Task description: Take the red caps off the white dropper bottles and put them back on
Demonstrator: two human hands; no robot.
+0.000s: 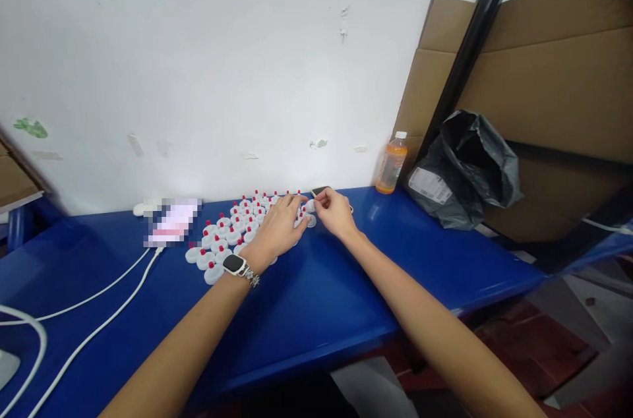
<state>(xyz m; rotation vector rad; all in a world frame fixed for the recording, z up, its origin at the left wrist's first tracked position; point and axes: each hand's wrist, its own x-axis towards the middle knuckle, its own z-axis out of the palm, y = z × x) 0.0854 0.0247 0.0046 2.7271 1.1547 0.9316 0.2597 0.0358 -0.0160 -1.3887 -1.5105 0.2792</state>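
Note:
Several small white round caps with red tips (223, 233) lie in rows on the blue table (306, 299), close to the white wall. My left hand (279, 228), with a watch on its wrist, rests flat over the right part of the rows, fingers spread on the caps. My right hand (333, 210) sits just to the right, fingertips pinched on one white cap (310, 220) at the end of a row. A small dark flat object (319, 191) lies right behind my right hand.
An orange drink bottle (391, 165) stands at the wall. A black plastic bag (467, 167) leans against cardboard sheets (558, 75) on the right. A blurred-out phone (173, 220) with white cables (99, 312) lies to the left. The table's front edge runs below my forearms.

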